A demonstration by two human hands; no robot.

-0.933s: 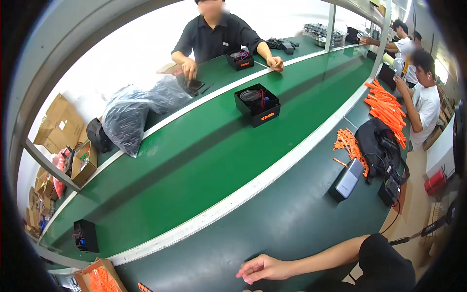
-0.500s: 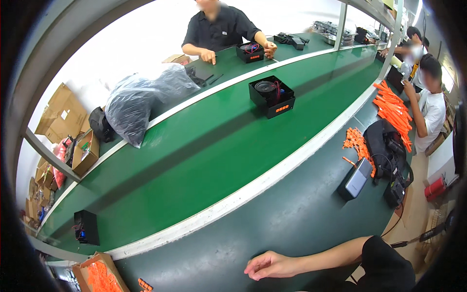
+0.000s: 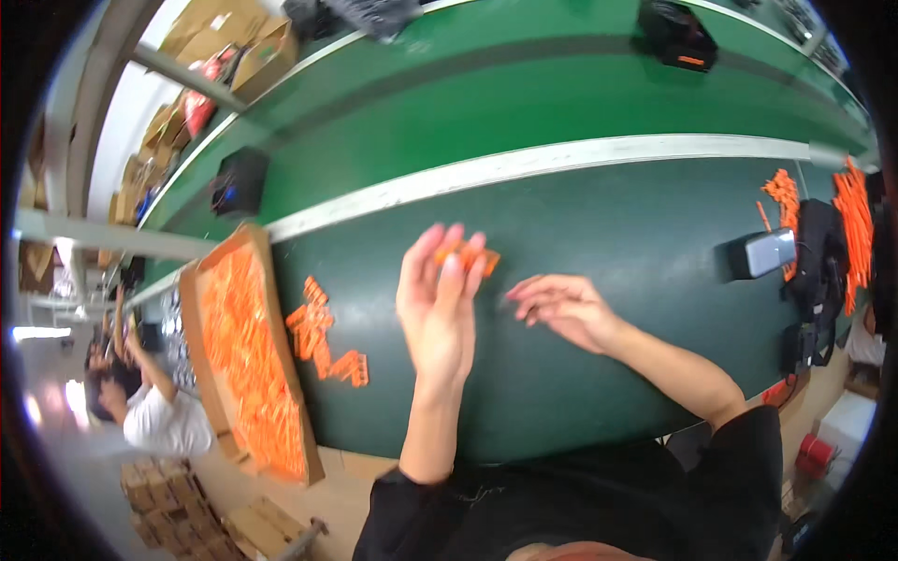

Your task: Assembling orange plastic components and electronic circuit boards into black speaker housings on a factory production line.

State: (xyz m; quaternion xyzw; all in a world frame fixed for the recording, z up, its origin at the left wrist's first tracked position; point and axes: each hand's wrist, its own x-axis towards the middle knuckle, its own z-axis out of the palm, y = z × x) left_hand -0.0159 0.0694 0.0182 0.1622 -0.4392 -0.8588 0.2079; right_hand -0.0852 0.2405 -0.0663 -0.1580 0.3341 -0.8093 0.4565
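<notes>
My left hand (image 3: 441,299) is raised over the dark green tabletop, closed round a small orange plastic piece (image 3: 480,260) whose end sticks out past the fingers. Just to its right is my right hand (image 3: 572,311), fingers loosely bent and apart, with nothing visible in them. Several orange plastic pieces (image 3: 312,318) like the held one lie on the table to the left. Beside those stands a long cardboard box (image 3: 305,439) full of orange parts in clear wrapping (image 3: 248,341).
Past a white rail (image 3: 524,157) runs a green conveyor belt (image 3: 486,98), carrying a black box (image 3: 675,39) at the right and another black box (image 3: 240,182) at the left. A grey power bank (image 3: 767,252), a black bag (image 3: 816,266) and orange strips (image 3: 851,229) lie at the right.
The view has swung left and down. My left hand has come into view holding the orange piece; my right hand is now raised beside it. The cardboard box shows more fully.
</notes>
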